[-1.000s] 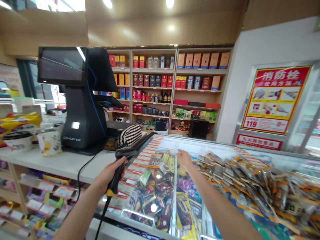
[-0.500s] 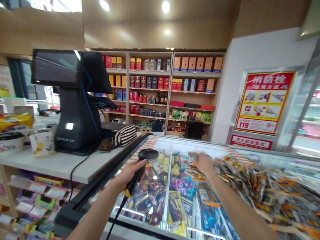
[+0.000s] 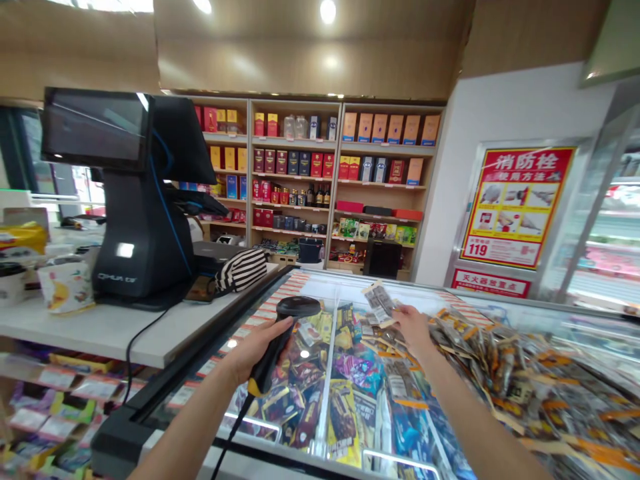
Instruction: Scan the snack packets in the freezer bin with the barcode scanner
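My left hand [image 3: 263,343] is wrapped round the handle of a black and yellow barcode scanner [image 3: 295,308], its cord running down toward me. In my right hand [image 3: 413,327] a small flat snack packet [image 3: 379,303] is pinched by one edge, tilted up above the freezer's glass top [image 3: 280,407]. A few similar packets [image 3: 400,380] lie under and around that hand on the glass. To its right spreads a big heap of snack packets [image 3: 525,380] with orange and clear wrapping. Colourful bags [image 3: 350,413] show through the glass.
A black cash register [image 3: 145,253] stands on the white counter [image 3: 125,333] at left, beside a striped pouch [image 3: 243,272] and a paper cup [image 3: 67,287]. Shelves of boxes [image 3: 295,163] line the back wall. A red and yellow poster [image 3: 517,207] hangs at right.
My right hand has lifted the snack packet from the glass and tilted it up. The scanner stays in my left hand. The view has shifted slightly to the right.
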